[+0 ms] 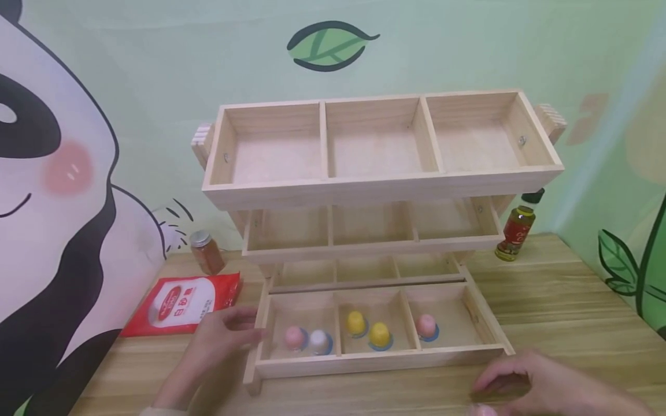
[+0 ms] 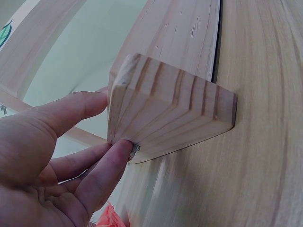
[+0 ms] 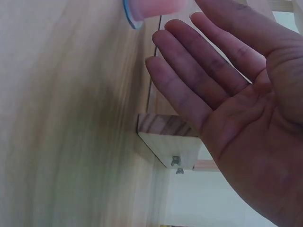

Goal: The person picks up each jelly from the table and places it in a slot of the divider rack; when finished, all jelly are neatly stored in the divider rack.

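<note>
A tiered wooden rack [image 1: 382, 185] stands on the table, its trays split into compartments. My left hand [image 1: 229, 326] pinches the left side of its bottom tray; in the left wrist view, thumb and fingers [image 2: 102, 172] lie on opposite faces of the wooden end piece [image 2: 165, 101]. Small domed cups with blue bases sit in the bottom tray: a pink cup [image 1: 295, 337] and a white cup [image 1: 319, 342] left, two yellow cups [image 1: 380, 335] middle, another pink cup [image 1: 426, 326] right. My right hand [image 1: 546, 384] is by the front right corner, fingers extended beside a pink cup [image 3: 158, 5].
A red and white packet [image 1: 182, 303] lies left of the rack, with a metal-lidded jar [image 1: 207, 252] behind it. An oil bottle [image 1: 515, 228] stands at the back right. The upper trays overhang the bottom one. A printed cloth [image 1: 442, 46] hangs behind the table.
</note>
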Demonstrator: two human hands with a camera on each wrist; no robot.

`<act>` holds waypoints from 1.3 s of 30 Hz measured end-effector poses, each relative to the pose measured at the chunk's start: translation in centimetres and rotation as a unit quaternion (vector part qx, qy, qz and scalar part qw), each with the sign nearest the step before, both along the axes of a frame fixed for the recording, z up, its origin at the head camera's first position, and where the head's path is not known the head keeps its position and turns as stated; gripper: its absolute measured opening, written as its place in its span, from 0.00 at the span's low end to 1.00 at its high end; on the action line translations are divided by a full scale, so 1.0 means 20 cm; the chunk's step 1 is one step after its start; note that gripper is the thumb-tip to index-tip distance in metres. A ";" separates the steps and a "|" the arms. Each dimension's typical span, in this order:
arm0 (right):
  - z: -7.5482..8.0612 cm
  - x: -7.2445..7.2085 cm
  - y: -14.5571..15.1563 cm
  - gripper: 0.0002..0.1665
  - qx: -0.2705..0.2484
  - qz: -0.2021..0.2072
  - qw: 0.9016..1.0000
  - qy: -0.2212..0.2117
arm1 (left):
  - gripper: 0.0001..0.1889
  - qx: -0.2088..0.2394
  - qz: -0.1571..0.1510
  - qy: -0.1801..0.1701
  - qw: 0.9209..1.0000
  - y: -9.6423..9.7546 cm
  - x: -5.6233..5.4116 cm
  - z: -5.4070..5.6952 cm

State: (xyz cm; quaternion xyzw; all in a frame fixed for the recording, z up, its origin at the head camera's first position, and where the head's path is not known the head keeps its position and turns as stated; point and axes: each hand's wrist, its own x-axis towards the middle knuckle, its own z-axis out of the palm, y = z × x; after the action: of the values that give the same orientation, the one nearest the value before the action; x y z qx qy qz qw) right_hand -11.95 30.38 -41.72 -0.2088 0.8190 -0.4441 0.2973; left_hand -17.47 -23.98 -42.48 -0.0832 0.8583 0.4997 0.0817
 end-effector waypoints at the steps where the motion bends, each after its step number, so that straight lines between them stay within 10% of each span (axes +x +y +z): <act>1: 0.00 0.01 -0.01 0.11 0.000 -0.003 1.000 -0.005 | 0.36 0.000 0.000 0.000 1.000 0.00 0.00 0.00; 39: -0.01 0.01 -0.10 0.10 -0.007 -0.006 1.000 -0.029 | 0.34 0.001 -0.004 0.008 1.000 0.00 0.01 0.00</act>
State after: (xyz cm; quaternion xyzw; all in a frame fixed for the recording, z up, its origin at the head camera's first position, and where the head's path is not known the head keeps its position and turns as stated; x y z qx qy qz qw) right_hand -11.68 28.37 -41.96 -0.1928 0.8081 -0.4576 0.3170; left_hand -17.36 -24.06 -42.50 -0.0758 0.8588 0.5008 0.0771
